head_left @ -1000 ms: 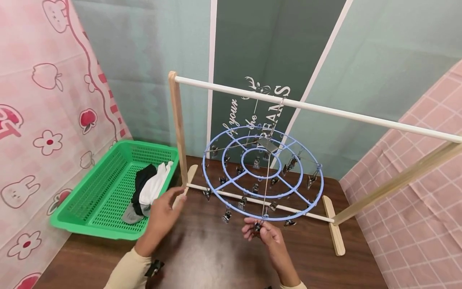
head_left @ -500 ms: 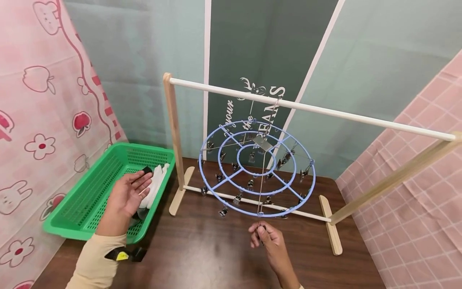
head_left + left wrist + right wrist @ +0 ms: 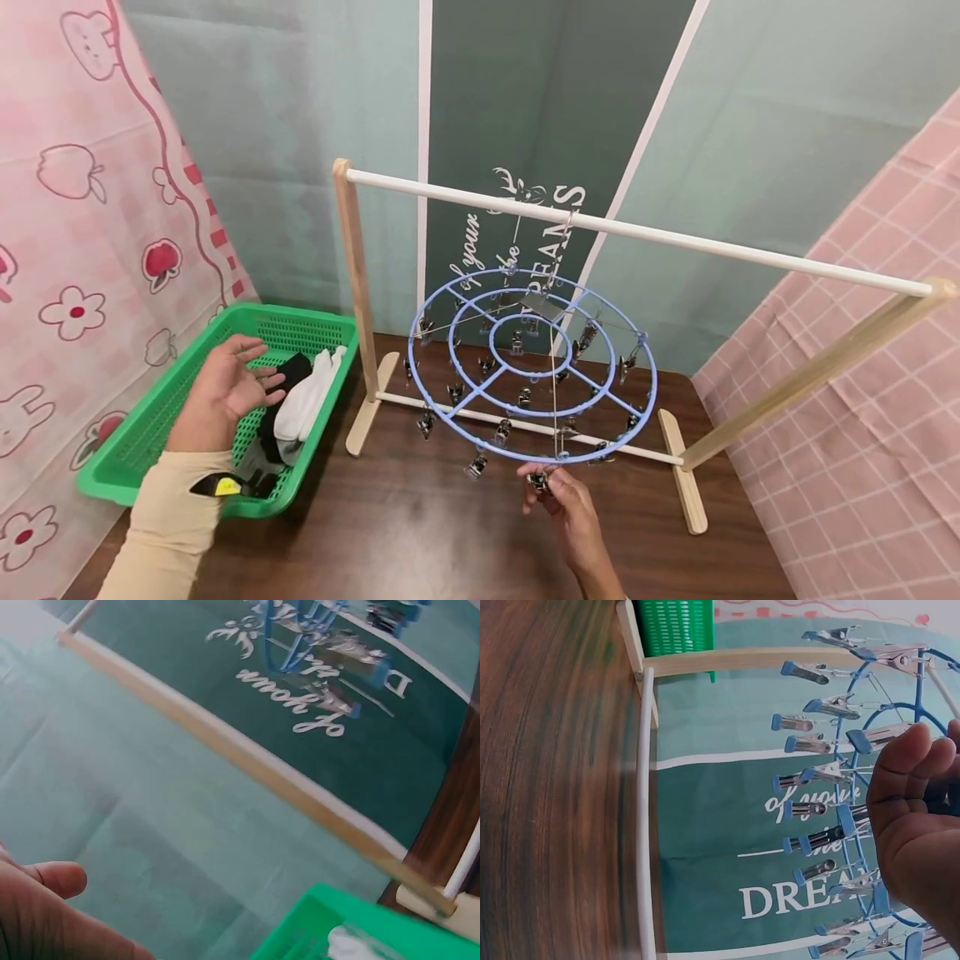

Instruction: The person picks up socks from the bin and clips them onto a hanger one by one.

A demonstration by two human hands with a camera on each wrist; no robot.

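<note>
Worktop [image 3: 420, 533]: dark wood grain, a white-railed stand [image 3: 675, 240] across its far half. Blue ring hanger [image 3: 480, 391] hangs from the rail, clips all round. Green basket [image 3: 316, 433] sits at the hanger's 9 o'clock.

Left hand [image 3: 228, 383] over the basket, fingers apart, no grip seen. Changed: a second ago it is by the stand's left foot, half a second ago over the dark cloth; now it lies further toward 9 o'clock. Right hand [image 3: 566, 500] keeps to the hanger's 6 o'clock, fingers pinching a clip.

White sock [image 3: 307, 400] and black sock [image 3: 295, 365] lie at the basket's 3 o'clock side, just beside the left fingertips; contact, cannot tell.

Smallest: the pinched clip [image 3: 537, 481], just below the blue rim. Reading of the change: hands now divided, one at the socks, one at the clip; no sock lifted yet.
</note>
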